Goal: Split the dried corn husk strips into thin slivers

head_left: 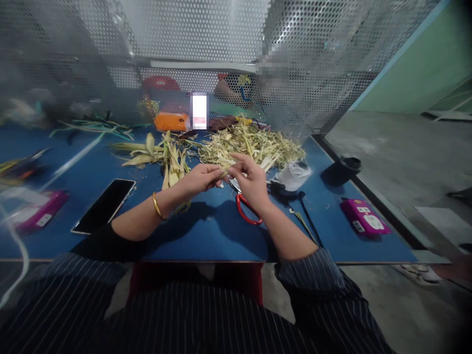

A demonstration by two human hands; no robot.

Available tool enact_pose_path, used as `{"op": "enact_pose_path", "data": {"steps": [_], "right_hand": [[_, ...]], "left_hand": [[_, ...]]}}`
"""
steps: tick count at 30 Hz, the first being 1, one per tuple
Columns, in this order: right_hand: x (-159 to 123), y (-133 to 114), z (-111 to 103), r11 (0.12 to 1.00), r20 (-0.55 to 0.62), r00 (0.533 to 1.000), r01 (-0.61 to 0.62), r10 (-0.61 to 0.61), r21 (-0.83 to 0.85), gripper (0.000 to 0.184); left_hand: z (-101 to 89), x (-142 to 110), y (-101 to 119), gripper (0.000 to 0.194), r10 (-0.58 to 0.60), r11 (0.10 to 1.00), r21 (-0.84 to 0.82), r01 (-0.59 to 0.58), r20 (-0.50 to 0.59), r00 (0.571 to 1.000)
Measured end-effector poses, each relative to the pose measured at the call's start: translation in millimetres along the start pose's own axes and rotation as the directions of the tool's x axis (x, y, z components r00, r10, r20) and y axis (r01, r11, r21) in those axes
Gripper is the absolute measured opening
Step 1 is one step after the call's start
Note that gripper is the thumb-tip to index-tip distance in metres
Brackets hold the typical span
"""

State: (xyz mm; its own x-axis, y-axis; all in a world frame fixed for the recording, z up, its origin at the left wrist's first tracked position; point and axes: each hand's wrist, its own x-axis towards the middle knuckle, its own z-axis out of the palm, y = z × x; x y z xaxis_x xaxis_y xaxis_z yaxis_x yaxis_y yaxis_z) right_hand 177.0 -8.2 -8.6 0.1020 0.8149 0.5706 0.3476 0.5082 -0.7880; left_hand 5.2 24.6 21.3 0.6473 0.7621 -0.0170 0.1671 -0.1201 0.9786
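Note:
A small pale yellow-green strip of what looks like corn husk [224,167] is pinched between the fingertips of both my hands. My left hand [206,176], with a gold bangle on its wrist, comes in from the left. From the other side my right hand [252,181] meets it, thumb and index finger closed on the strip and the other fingers partly raised. Red-handled scissors [248,211] lie on the table under my right hand, their blades partly hidden. Just beyond my hands is a heap of shredded husk [258,145]. Longer husk leaves [167,155] lie left of it.
On the blue table [184,243] are a phone [105,206], an orange packet [170,121], a purple packet [365,216], another purple packet [44,211], a white plastic-wrapped roll [293,175] and a black container [341,170]. A perforated metal screen [206,34] stands behind; a person sits beyond it.

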Motion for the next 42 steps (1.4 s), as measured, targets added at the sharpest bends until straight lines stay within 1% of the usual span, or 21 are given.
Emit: {"op": "enact_pose_path", "data": {"steps": [5, 7, 9, 11, 13, 16, 18, 20, 22, 24, 26, 28, 30, 32, 34, 36, 37, 38, 39, 40, 42], "right_hand": [[1, 2, -2, 0.997, 0.011, 0.998, 0.067, -0.066, -0.048, 0.010], [2, 0, -4, 0.992, 0.022, 0.997, 0.081, -0.079, -0.095, 0.011], [4, -2, -8, 0.968, 0.052, 0.989, 0.147, -0.139, -0.203, 0.018], [6, -3, -12, 0.909, 0.155, 0.963, 0.261, -0.221, -0.326, 0.030], [8, -4, -16, 0.817, 0.317, 0.910, 0.387, -0.266, -0.428, 0.035], [9, -4, -17, 0.664, 0.507, 0.833, 0.510, -0.222, -0.547, 0.033], [7, -3, -16, 0.595, 0.567, 0.802, 0.552, -0.188, -0.584, 0.034], [6, -3, -16, 0.578, 0.585, 0.791, 0.566, -0.180, -0.588, 0.035], [5, -3, -17, 0.619, 0.564, 0.807, 0.535, -0.175, -0.574, 0.033], [5, -5, -20, 0.699, 0.520, 0.839, 0.468, -0.160, -0.541, 0.028], [6, -7, -23, 0.769, 0.476, 0.868, 0.400, -0.142, -0.499, 0.026], [7, -9, -25, 0.814, 0.450, 0.883, 0.355, -0.131, -0.461, 0.025], [8, -10, -27, 0.834, 0.415, 0.901, 0.325, -0.129, -0.446, 0.024], [10, -11, -29, 0.849, 0.356, 0.926, 0.287, -0.127, -0.445, 0.023], [12, -10, -32, 0.872, 0.297, 0.950, 0.228, -0.100, -0.433, 0.024], [14, -8, -34, 0.906, 0.246, 0.969, 0.135, -0.035, -0.400, 0.025], [15, -7, -36, 0.926, 0.214, 0.977, 0.076, 0.006, -0.371, 0.025], [16, -6, -36, 0.945, 0.175, 0.983, 0.010, 0.050, -0.327, 0.025], [17, -5, -37, 0.962, 0.132, 0.987, -0.056, 0.094, -0.267, 0.025], [18, -4, -36, 0.975, 0.096, 0.986, -0.116, 0.136, -0.187, 0.026], [18, -1, -34, 0.979, 0.062, 0.977, -0.205, 0.205, 0.000, 0.027]], "left_hand": [[-0.7, -1, 3, 0.035, -0.057, 0.998, 0.019, 0.056, 0.041, 0.998], [-1.9, 1, 2, 0.036, -0.019, 0.996, 0.087, 0.017, 0.030, 0.999], [-4.0, 2, 1, 0.034, 0.055, 0.973, 0.226, -0.054, 0.004, 0.999], [-6.0, 2, 1, 0.031, 0.116, 0.909, 0.404, -0.102, -0.011, 0.993], [-6.9, 2, 1, 0.031, 0.148, 0.816, 0.566, -0.116, -0.009, 0.989], [-6.9, 0, 4, 0.034, 0.161, 0.685, 0.718, -0.123, 0.016, 0.987], [-8.9, -1, 7, 0.034, 0.129, 0.658, 0.741, -0.133, 0.063, 0.990], [-14.7, 0, 11, 0.033, 0.070, 0.699, 0.702, -0.140, 0.127, 0.989], [-24.9, 1, 16, 0.033, 0.032, 0.769, 0.627, -0.125, 0.158, 0.987], [-38.8, 1, 22, 0.030, 0.002, 0.829, 0.551, -0.098, 0.172, 0.985], [-55.2, 0, 27, 0.023, -0.017, 0.873, 0.484, -0.055, 0.144, 0.989], [-73.7, -2, 31, 0.017, -0.064, 0.899, 0.438, 0.006, 0.117, 0.991], [-93.2, -7, 35, 0.016, -0.076, 0.886, 0.463, 0.018, 0.107, 0.991], [-110.8, -15, 40, 0.020, -0.052, 0.862, 0.506, 0.028, 0.034, 0.998], [-121.5, -27, 46, 0.025, -0.006, 0.850, 0.522, 0.062, -0.107, 0.994], [-122.0, -38, 54, 0.029, 0.048, 0.912, 0.401, 0.082, -0.302, 0.952], [-118.8, -44, 58, 0.033, 0.085, 0.953, 0.299, 0.054, -0.433, 0.898], [-114.0, -48, 61, 0.038, 0.134, 0.976, 0.218, -0.012, -0.558, 0.819], [-108.5, -51, 64, 0.044, 0.166, 0.982, 0.176, -0.068, -0.634, 0.755], [-102.9, -53, 66, 0.049, 0.185, 0.982, 0.154, -0.110, -0.665, 0.724], [-92.4, -53, 68, 0.059, 0.200, 0.979, 0.109, -0.171, -0.657, 0.727]]}}
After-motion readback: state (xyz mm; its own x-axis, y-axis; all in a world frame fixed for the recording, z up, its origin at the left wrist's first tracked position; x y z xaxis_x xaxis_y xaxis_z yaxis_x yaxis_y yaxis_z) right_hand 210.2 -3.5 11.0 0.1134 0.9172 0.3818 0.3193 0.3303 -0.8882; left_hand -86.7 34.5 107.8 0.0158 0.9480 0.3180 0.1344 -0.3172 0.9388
